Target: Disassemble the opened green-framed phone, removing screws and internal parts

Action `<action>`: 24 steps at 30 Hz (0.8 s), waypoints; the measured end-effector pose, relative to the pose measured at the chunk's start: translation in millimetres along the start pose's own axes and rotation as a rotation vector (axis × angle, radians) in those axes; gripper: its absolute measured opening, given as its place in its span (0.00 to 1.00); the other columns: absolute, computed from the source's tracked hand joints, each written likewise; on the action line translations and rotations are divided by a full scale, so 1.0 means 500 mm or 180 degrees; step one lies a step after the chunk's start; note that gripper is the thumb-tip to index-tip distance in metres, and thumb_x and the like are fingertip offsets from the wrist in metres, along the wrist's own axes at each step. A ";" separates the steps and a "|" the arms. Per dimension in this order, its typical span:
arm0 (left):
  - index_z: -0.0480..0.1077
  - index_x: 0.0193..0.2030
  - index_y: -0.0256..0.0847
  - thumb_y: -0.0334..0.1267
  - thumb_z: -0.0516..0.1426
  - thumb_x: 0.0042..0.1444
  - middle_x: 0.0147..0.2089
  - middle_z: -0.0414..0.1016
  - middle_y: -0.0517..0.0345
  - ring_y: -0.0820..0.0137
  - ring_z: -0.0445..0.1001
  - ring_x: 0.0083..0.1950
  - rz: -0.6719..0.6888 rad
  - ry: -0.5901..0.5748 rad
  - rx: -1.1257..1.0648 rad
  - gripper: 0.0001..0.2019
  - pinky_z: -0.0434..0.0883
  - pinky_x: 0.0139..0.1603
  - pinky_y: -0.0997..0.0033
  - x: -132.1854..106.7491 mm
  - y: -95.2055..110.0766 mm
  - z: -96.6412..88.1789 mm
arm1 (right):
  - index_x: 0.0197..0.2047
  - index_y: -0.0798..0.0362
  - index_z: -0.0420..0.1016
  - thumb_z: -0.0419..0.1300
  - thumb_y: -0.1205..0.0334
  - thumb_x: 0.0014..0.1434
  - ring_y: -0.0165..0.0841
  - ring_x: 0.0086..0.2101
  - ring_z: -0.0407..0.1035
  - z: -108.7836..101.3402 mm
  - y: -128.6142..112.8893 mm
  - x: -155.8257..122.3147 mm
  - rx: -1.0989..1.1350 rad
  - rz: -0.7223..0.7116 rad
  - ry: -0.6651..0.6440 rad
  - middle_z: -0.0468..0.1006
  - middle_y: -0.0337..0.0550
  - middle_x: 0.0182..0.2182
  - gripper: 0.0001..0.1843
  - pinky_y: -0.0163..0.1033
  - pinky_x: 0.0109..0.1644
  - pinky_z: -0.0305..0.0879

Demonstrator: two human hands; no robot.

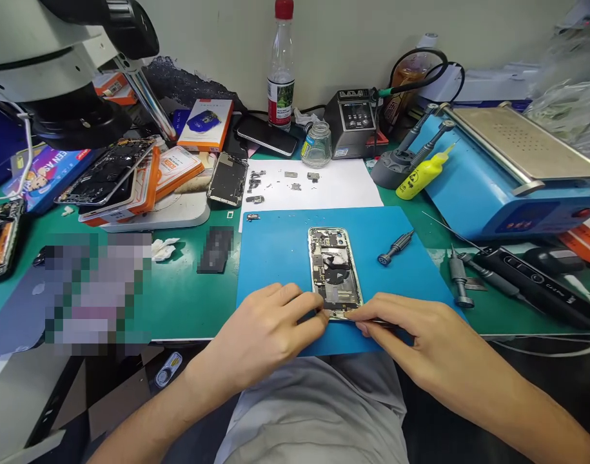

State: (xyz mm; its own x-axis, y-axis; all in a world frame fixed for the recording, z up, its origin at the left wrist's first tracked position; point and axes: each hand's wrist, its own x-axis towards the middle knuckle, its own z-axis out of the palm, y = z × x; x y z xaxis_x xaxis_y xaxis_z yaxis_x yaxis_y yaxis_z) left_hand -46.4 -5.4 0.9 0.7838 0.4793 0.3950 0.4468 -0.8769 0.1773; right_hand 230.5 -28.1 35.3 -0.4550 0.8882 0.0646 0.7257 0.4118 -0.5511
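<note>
See on the green table (183,296) a blue mat (275,258), likely for cushioning, and white paper (343,190) beyond. Find the left hand (278,322) curled at the near end of an opened phone (337,274) flat on the mat, perhaps for steadying (any pinch impossible to tell), across from the right hand (415,325) pinching a slim tool (385,323). Last, notice loose parts (313,176) on the paper, perhaps for easy spotting.

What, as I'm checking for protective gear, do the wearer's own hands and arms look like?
The left hand and right hand are ungloved, with no rings visible. Both forearms are bare, with no sleeve, watch or bracelet in view.
</note>
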 end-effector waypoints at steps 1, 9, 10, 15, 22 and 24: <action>0.80 0.58 0.38 0.33 0.49 0.85 0.58 0.86 0.53 0.62 0.79 0.46 -0.0018 0.0006 -0.0002 0.16 0.72 0.41 0.59 0.000 0.002 0.000 | 0.47 0.42 0.89 0.59 0.63 0.77 0.33 0.36 0.86 0.002 -0.001 0.000 -0.0039 -0.0047 0.0022 0.90 0.34 0.39 0.15 0.35 0.37 0.78; 0.81 0.57 0.35 0.31 0.49 0.85 0.56 0.87 0.50 0.63 0.79 0.42 -0.0169 0.0114 0.0101 0.18 0.73 0.40 0.59 -0.005 0.019 0.002 | 0.51 0.43 0.86 0.57 0.65 0.79 0.29 0.34 0.84 0.010 -0.012 -0.007 -0.0398 -0.0307 0.0175 0.88 0.33 0.38 0.15 0.34 0.34 0.74; 0.81 0.58 0.35 0.31 0.48 0.85 0.55 0.87 0.49 0.63 0.79 0.42 -0.0163 0.0126 0.0114 0.18 0.73 0.39 0.59 -0.005 0.020 0.002 | 0.52 0.44 0.85 0.56 0.65 0.79 0.30 0.33 0.84 0.013 -0.015 -0.010 -0.0482 -0.0324 0.0211 0.88 0.33 0.38 0.15 0.35 0.33 0.74; 0.81 0.57 0.35 0.30 0.48 0.85 0.55 0.88 0.49 0.65 0.82 0.43 -0.0118 0.0339 0.0071 0.18 0.76 0.40 0.61 -0.008 0.020 0.007 | 0.52 0.48 0.82 0.53 0.68 0.78 0.31 0.30 0.81 0.031 -0.034 -0.026 -0.0952 -0.0402 0.0471 0.85 0.36 0.36 0.15 0.39 0.29 0.68; 0.82 0.56 0.37 0.31 0.54 0.83 0.54 0.90 0.52 0.65 0.84 0.45 -0.0229 0.0605 -0.0222 0.13 0.78 0.42 0.62 -0.016 0.014 0.022 | 0.54 0.49 0.81 0.54 0.69 0.79 0.30 0.31 0.81 0.044 -0.041 -0.039 -0.1018 -0.0421 0.0612 0.84 0.38 0.35 0.14 0.38 0.30 0.69; 0.82 0.56 0.37 0.31 0.55 0.83 0.55 0.90 0.52 0.65 0.85 0.46 -0.0262 0.0626 -0.0329 0.12 0.79 0.44 0.62 -0.020 0.013 0.025 | 0.54 0.50 0.81 0.54 0.69 0.79 0.31 0.32 0.81 0.048 -0.041 -0.044 -0.1030 -0.0421 0.0653 0.84 0.39 0.35 0.14 0.37 0.32 0.70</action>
State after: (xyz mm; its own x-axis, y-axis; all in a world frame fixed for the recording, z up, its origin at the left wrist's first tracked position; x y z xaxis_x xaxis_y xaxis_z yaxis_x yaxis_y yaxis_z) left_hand -46.0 -15.3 -13.2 0.6428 0.5418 0.5416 0.4514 -0.8391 0.3037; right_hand 213.4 -61.0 25.0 -0.4667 0.8319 0.3001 0.8076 0.5392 -0.2388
